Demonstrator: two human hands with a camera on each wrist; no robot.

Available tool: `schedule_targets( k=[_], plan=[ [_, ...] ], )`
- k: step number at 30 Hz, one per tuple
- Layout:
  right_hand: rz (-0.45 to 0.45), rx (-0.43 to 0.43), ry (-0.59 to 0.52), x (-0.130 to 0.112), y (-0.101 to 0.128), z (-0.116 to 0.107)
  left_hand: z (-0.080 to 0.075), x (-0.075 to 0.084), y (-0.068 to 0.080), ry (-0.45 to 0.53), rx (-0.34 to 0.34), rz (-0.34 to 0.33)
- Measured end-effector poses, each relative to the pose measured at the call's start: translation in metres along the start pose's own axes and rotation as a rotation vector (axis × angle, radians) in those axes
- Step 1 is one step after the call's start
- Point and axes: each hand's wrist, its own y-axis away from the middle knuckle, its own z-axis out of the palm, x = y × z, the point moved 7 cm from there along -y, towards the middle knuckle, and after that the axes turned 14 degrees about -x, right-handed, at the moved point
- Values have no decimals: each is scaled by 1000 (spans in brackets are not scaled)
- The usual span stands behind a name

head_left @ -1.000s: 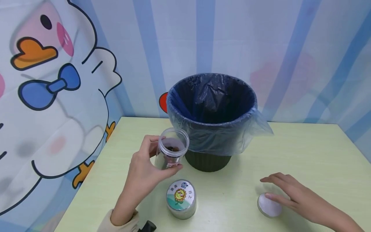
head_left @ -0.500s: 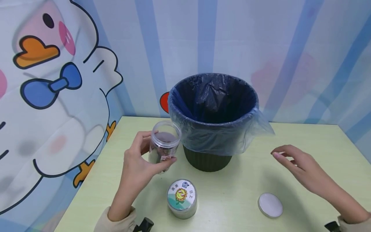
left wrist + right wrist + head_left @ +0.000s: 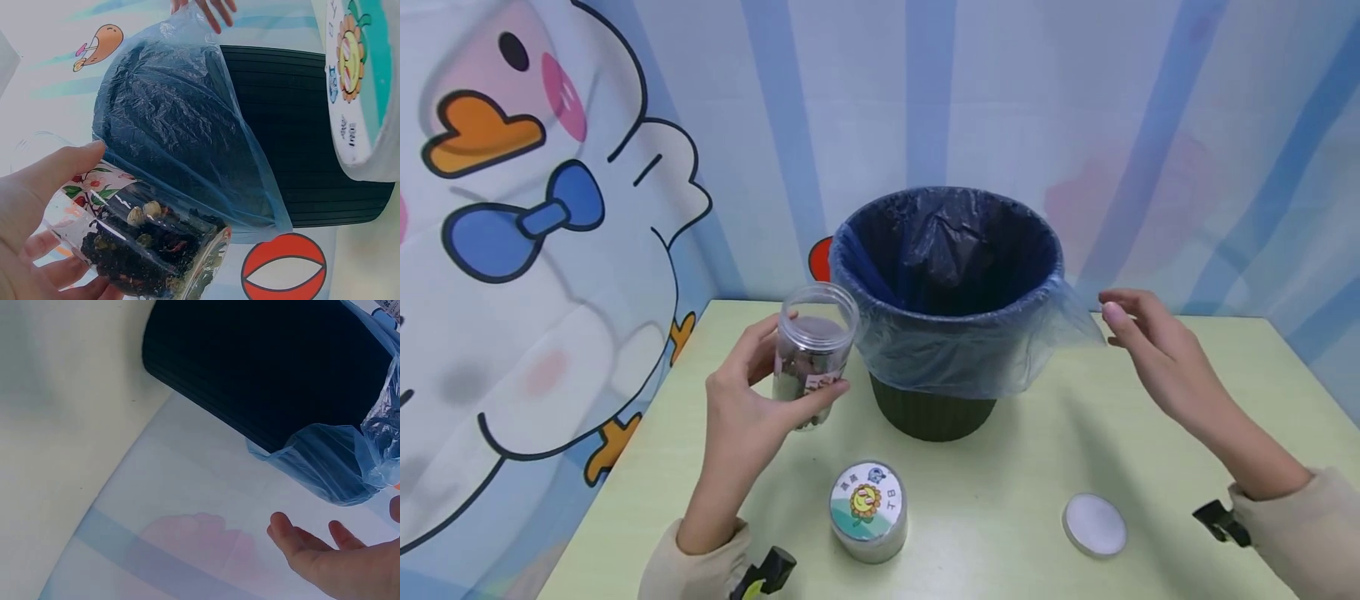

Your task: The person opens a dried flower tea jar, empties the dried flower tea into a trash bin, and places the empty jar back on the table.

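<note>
— What is the left hand (image 3: 752,400) holding?

— A clear plastic jar (image 3: 811,354) with no lid on, part full of dark dried flowers and buds (image 3: 147,240). Fingers and thumb curl round its lower wall. It is in the air just left of the bin (image 3: 947,304) with the blue liner bag (image 3: 181,125).

— How would it handle?

— Light and stiff, I judge, but smooth-walled, so a bit slippery; loose contents would spill if tipped. The side wall, where the hand has it, looks the best place to grip.

— And the right hand (image 3: 1150,354)?

— Empty, fingers loosely spread, near the liner's right edge, not clearly touching it.

— What differs from a second ago?

— The jar is higher and nearer the bin's rim. The right hand has left the white lid (image 3: 1095,524) on the table (image 3: 1187,417) and risen toward the bin. The closed labelled jar (image 3: 867,510) has not moved.
</note>
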Motion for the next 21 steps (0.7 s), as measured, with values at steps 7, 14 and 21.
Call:
schedule_targets(
  k=[7, 14, 21],
  plan=[
    [-16, -19, -192, -20, -23, -4, -3, 6, -4, -16, 21, 15],
    [19, 2, -354, -34, -51, 0, -6, 15, -12, -36, 49, 36],
    [43, 71, -432, -43, -78, 1, -8, 25, -21, -84, 89, 48]
  ],
)
